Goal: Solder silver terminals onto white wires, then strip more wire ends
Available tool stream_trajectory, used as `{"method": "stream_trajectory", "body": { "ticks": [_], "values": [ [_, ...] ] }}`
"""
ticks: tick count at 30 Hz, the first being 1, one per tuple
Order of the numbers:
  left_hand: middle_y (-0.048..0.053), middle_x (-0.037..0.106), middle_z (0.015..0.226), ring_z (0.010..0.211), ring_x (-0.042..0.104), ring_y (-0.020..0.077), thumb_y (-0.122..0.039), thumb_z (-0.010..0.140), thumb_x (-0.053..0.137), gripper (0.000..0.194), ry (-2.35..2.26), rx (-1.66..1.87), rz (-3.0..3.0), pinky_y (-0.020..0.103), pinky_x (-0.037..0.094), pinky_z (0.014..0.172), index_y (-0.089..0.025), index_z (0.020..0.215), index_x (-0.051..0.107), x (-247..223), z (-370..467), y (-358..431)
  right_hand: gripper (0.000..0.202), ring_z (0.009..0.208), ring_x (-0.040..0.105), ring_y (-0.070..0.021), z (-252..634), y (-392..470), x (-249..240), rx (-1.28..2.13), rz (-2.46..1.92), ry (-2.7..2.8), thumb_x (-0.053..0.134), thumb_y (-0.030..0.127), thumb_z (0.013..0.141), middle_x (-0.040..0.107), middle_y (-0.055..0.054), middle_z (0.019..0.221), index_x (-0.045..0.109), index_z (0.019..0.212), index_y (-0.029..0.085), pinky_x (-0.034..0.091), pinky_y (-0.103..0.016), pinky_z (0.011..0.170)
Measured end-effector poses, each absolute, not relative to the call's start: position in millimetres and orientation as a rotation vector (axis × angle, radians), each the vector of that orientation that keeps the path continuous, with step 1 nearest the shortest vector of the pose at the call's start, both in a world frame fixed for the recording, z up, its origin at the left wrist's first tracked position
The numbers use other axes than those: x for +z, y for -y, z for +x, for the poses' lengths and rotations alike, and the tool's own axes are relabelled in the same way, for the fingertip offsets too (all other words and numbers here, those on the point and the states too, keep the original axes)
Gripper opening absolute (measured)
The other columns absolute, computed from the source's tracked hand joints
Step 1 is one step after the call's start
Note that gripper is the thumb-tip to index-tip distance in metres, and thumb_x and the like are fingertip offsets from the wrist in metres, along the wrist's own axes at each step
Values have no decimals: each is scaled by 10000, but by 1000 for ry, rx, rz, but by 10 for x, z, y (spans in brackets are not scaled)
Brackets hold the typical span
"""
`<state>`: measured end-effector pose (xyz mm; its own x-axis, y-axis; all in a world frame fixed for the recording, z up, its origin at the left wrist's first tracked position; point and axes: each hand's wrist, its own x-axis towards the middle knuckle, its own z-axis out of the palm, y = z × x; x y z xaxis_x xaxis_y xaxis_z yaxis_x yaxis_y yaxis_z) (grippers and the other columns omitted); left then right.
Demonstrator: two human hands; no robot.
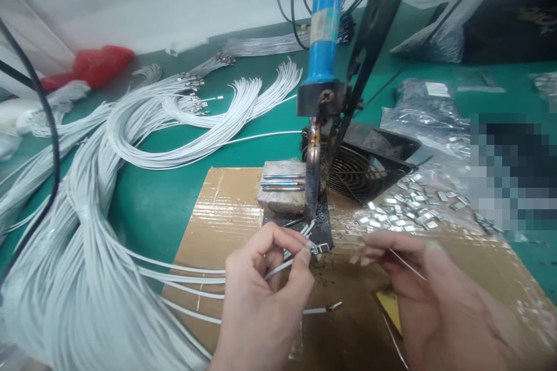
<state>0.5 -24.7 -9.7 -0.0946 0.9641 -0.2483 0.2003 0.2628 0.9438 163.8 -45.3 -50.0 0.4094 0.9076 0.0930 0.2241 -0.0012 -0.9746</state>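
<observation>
My left hand (267, 295) is closed round several white cables (191, 279). Thumb and forefinger pinch a small metal connector (321, 248) with a dark opening. A cable end with a bare tip (335, 306) sticks out below the hand. Just above the fingers, the bit of a soldering iron (328, 17) with a blue handle points straight down, fixed in a black clamp. To the right, my right hand (435, 290) has its fingers closed on a thin solder wire (407, 264), apart from the connector. More thin wire hangs below that hand.
A thick bundle of white cables (82, 232) fills the left side. A block with metal rods (282, 185) stands by the iron, on cardboard (217, 203). Behind it is a black fan (361, 168). Loose metal connectors (400, 208) and plastic bags (426, 107) lie at right.
</observation>
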Motion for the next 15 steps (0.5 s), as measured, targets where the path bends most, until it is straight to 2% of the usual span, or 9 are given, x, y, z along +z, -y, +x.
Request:
{"method": "stream_trajectory", "body": {
  "ticks": [3,5,7,12,15],
  "values": [
    [27,705,845,624,550,105,-196,786,716,148,-1567,964,1073,189,345,507,-177,666,632,-65,48,346,517,595,725,-188,1655,490,-532,887,-1472,1104,393,500,1059,744,-34,686,781,850,229,567,-236,533],
    [24,701,843,586,521,90,-210,783,726,152,-1592,979,1050,190,331,500,-174,661,643,-44,66,414,454,532,649,-147,1581,530,-490,862,-1541,1214,478,460,1039,666,11,592,735,737,239,518,-206,526],
    [22,702,842,543,475,74,-220,782,733,141,-1595,982,1059,193,320,489,-176,672,656,-34,63,474,383,531,592,-134,1474,568,-430,868,-1559,1269,572,433,996,623,32,581,676,684,235,473,-206,534],
    [16,688,793,524,455,74,-231,773,752,127,-1582,956,1116,193,278,463,-187,694,662,-50,7,591,323,592,532,-139,1320,617,-363,1031,-1475,1193,636,431,952,608,31,634,657,702,227,408,-229,550],
    [-2,668,799,488,388,49,-234,776,751,112,-1569,956,1138,189,265,466,-190,714,670,-60,-20,647,312,596,498,-132,1320,640,-367,1089,-1432,1132,657,410,933,571,35,630,641,685,222,376,-226,532]
  ]
}}
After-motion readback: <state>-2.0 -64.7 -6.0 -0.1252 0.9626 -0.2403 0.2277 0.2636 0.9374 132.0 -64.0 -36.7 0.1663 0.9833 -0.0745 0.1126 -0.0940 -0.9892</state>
